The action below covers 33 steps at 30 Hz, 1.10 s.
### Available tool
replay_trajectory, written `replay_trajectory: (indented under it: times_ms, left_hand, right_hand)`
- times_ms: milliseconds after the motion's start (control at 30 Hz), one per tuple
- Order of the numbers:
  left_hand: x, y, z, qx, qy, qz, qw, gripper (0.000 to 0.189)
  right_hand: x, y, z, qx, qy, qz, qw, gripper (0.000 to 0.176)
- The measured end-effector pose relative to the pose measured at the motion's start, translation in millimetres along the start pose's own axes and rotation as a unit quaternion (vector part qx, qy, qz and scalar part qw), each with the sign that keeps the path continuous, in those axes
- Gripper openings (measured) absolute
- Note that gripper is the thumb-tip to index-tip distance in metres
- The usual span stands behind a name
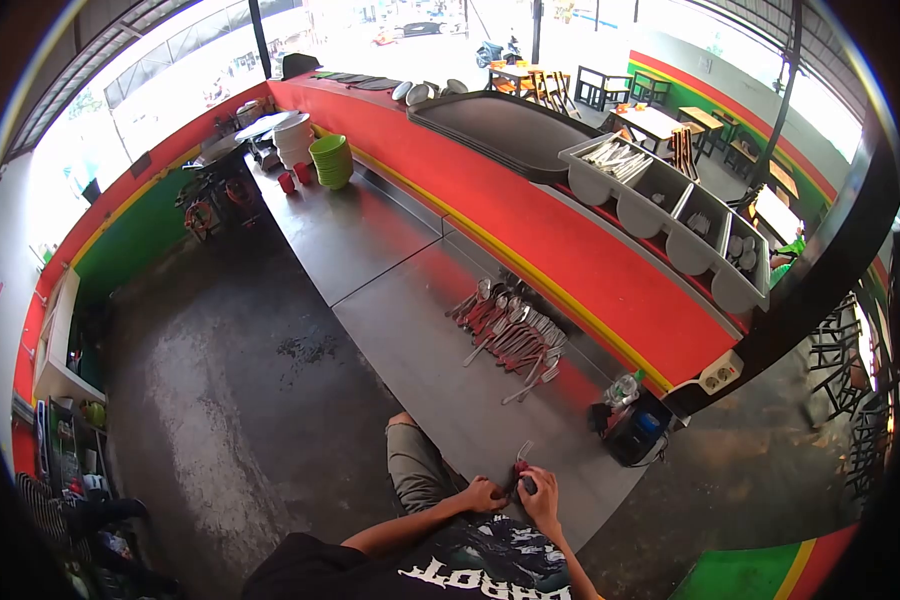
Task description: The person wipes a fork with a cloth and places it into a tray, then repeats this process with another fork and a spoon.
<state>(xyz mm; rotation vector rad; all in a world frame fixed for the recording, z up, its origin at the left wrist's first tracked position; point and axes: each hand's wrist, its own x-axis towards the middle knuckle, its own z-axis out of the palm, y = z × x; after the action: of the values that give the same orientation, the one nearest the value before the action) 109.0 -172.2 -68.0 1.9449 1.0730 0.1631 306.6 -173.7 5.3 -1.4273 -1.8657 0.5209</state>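
At the near edge of the steel counter (410, 290), my right hand (541, 492) is closed around a fork (525, 452), its pale metal end pointing away from me. Something dark red (519, 468) shows at the fingertips, with a small dark piece below it. My left hand (483, 495) is curled beside it, close to my shirt; I cannot tell what its fingers hold. Farther along the counter lies a spread pile of spoons and forks (510, 325), heads toward the red ledge and several handles pointing at me.
A black device (638, 430) with a blue screen stands at the counter's right end, a clear plastic bottle (622, 390) beside it. Green bowls (332, 162), white plates (292, 140) and red cups (287, 183) stand at the far end. A grey cutlery tray (660, 205) and stacked dark trays (505, 130) rest on the red ledge (570, 240).
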Motion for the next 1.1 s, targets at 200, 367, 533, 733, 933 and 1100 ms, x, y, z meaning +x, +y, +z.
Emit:
replay_trajectory:
  times_ms: [200, 367, 533, 733, 933, 1100]
  left_hand:
    - [-4, -4, -17, 0.032, -0.06, 0.134, 0.989, 0.027]
    - [-1, -23, 2, -0.168, 0.037, 0.096, 0.98, 0.024]
    - [4, -25, 6, -0.32, 0.011, 0.012, 0.947, 0.035]
    - [5, -39, 20, -0.239, 0.063, -0.016, 0.969, 0.038]
    - [-8, -9, -8, -0.323, 0.0, 0.013, 0.946, 0.038]
    - [-32, 1, -22, -0.394, -0.016, 0.02, 0.919, 0.034]
  right_hand:
    - [11, 9, 3, -0.028, 0.073, 0.043, 0.996, 0.018]
    - [30, 3, -4, -0.005, 0.158, 0.075, 0.985, 0.017]
    - [39, -22, -3, 0.073, 0.024, -0.018, 0.997, 0.018]
    - [34, -9, 18, 0.036, -0.059, -0.052, 0.996, 0.019]
    - [39, 8, 22, 0.029, 0.015, 0.019, 0.999, 0.018]
    - [37, 21, 19, 0.001, 0.051, 0.05, 0.997, 0.018]
